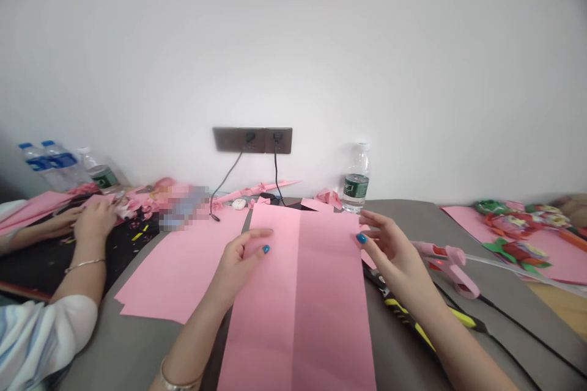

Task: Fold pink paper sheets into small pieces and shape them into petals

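A large pink paper sheet (296, 305) with a vertical crease down its middle is spread in front of me, its lower end beyond the bottom of the view. My left hand (241, 263) grips its left side, with thumb and index finger over the front. At the upper right edge, my right hand (389, 250) holds the paper with its thumb on the near face; its fingers are partly spread around the edge. More pink sheets (183, 281) lie on the grey table to the left of my left hand. Just right of my right hand is a pink glue gun (449, 266).
A yellow-and-black tool (403, 314) lies under my right forearm. A water bottle (356, 180) stands by the wall below the sockets (252, 140). Paper flowers (518, 226) are at the right. Another person's hands (89, 220) work among pink scraps at the left.
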Action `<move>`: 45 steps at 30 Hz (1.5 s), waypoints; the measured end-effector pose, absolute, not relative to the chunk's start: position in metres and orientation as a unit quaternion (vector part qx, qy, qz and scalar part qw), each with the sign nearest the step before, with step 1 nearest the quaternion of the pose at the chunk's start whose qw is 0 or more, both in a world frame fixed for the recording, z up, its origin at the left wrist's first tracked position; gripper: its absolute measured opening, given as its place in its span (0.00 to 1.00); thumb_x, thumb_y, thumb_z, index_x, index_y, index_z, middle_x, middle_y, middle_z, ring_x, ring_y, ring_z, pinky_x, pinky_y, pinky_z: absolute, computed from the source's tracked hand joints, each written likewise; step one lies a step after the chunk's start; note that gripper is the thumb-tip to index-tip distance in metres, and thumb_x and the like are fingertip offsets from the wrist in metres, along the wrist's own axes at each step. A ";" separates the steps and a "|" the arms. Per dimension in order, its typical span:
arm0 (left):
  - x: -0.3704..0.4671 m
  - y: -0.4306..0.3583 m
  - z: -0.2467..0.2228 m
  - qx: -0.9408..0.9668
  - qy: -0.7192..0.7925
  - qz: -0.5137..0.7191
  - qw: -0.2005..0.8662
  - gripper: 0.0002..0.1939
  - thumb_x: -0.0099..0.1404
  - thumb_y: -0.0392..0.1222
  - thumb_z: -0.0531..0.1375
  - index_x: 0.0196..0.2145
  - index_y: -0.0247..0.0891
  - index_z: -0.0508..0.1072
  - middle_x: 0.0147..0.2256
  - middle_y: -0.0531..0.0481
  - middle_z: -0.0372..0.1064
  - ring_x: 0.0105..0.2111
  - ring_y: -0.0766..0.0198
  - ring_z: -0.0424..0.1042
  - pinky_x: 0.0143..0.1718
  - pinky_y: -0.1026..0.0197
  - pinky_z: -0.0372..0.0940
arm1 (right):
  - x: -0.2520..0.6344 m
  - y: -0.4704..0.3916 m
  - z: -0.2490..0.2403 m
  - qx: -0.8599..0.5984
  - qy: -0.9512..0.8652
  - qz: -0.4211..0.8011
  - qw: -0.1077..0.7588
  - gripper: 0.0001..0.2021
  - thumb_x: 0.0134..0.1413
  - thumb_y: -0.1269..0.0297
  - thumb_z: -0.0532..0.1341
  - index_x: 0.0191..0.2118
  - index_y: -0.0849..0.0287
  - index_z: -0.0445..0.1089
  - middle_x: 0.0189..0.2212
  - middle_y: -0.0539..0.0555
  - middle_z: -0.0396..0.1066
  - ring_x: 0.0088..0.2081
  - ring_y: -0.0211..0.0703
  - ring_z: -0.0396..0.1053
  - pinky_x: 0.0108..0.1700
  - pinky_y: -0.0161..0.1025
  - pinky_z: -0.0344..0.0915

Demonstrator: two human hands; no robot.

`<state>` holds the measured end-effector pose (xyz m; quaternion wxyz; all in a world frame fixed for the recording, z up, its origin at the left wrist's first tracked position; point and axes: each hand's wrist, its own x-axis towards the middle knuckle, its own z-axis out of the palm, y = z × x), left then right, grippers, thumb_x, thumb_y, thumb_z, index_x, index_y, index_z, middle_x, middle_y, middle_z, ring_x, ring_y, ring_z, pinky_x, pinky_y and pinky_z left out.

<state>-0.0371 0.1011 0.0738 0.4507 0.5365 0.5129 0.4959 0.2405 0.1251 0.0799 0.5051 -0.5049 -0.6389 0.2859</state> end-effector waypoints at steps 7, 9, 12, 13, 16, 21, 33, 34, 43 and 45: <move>-0.034 0.093 0.071 0.484 0.531 0.545 0.432 0.16 0.60 0.46 0.64 0.45 0.39 0.77 0.55 0.44 0.70 0.55 0.51 0.67 0.55 0.56 0.62 | 0.229 0.115 0.065 -0.459 -0.561 0.528 0.442 0.20 0.50 0.44 0.63 0.38 0.56 0.73 0.24 0.51 0.71 0.26 0.42 0.67 0.30 0.37 0.65; -0.034 0.092 0.072 0.471 0.531 0.555 0.433 0.16 0.60 0.47 0.64 0.45 0.40 0.77 0.55 0.44 0.69 0.55 0.52 0.68 0.54 0.56 0.62 | 0.226 0.113 0.064 -0.449 -0.532 0.566 0.441 0.20 0.50 0.44 0.63 0.38 0.57 0.73 0.27 0.52 0.73 0.29 0.44 0.69 0.33 0.38 0.66; -0.035 0.090 0.072 0.461 0.528 0.565 0.436 0.17 0.60 0.48 0.64 0.45 0.40 0.77 0.55 0.44 0.70 0.55 0.52 0.68 0.54 0.57 0.62 | 0.224 0.110 0.065 -0.440 -0.491 0.596 0.459 0.18 0.50 0.47 0.65 0.37 0.57 0.73 0.33 0.55 0.75 0.31 0.45 0.70 0.33 0.38 0.66; -0.036 0.090 0.072 0.464 0.526 0.564 0.436 0.17 0.59 0.48 0.65 0.45 0.40 0.77 0.55 0.44 0.70 0.56 0.52 0.67 0.54 0.58 0.62 | 0.224 0.109 0.066 -0.437 -0.479 0.601 0.468 0.17 0.49 0.48 0.66 0.36 0.58 0.73 0.33 0.55 0.75 0.30 0.44 0.71 0.32 0.37 0.66; -0.040 0.088 0.071 0.480 0.519 0.555 0.438 0.16 0.60 0.48 0.64 0.44 0.40 0.78 0.53 0.44 0.72 0.56 0.52 0.67 0.54 0.58 0.62 | 0.223 0.106 0.068 -0.436 -0.465 0.600 0.483 0.16 0.49 0.50 0.67 0.34 0.58 0.73 0.32 0.55 0.75 0.29 0.43 0.71 0.30 0.36 0.65; -0.047 0.084 0.073 0.488 0.527 0.531 0.450 0.18 0.59 0.51 0.65 0.44 0.40 0.78 0.54 0.43 0.71 0.54 0.51 0.68 0.52 0.57 0.64 | 0.225 0.103 0.071 -0.450 -0.508 0.559 0.477 0.15 0.50 0.50 0.66 0.31 0.58 0.73 0.32 0.55 0.75 0.34 0.47 0.70 0.34 0.37 0.65; -0.048 0.081 0.080 0.499 0.553 0.506 0.434 0.12 0.56 0.47 0.66 0.37 0.40 0.82 0.41 0.44 0.79 0.45 0.52 0.75 0.45 0.57 0.70 | 0.238 0.102 0.074 -0.443 -0.608 0.384 0.535 0.10 0.56 0.56 0.62 0.28 0.54 0.72 0.59 0.54 0.61 0.58 0.58 0.60 0.55 0.49 0.61; -0.048 0.080 0.082 0.501 0.550 0.507 0.434 0.11 0.55 0.47 0.66 0.36 0.41 0.82 0.40 0.44 0.80 0.44 0.52 0.76 0.45 0.57 0.71 | 0.237 0.102 0.075 -0.445 -0.605 0.376 0.543 0.10 0.57 0.56 0.62 0.27 0.53 0.72 0.63 0.51 0.56 0.62 0.59 0.56 0.58 0.52 0.58; -0.042 0.066 0.093 0.452 0.569 0.528 0.440 0.08 0.52 0.44 0.68 0.31 0.41 0.82 0.33 0.47 0.80 0.35 0.57 0.77 0.37 0.61 0.71 | 0.239 0.098 0.090 -0.431 -0.628 0.330 0.557 0.08 0.58 0.57 0.62 0.30 0.51 0.73 0.54 0.53 0.70 0.63 0.61 0.55 0.63 0.60 0.51; -0.041 0.062 0.096 0.447 0.579 0.528 0.432 0.10 0.52 0.45 0.68 0.32 0.41 0.81 0.29 0.48 0.79 0.32 0.58 0.76 0.33 0.62 0.70 | 0.241 0.097 0.090 -0.426 -0.633 0.316 0.564 0.06 0.58 0.58 0.62 0.31 0.50 0.74 0.47 0.55 0.73 0.60 0.60 0.60 0.61 0.58 0.54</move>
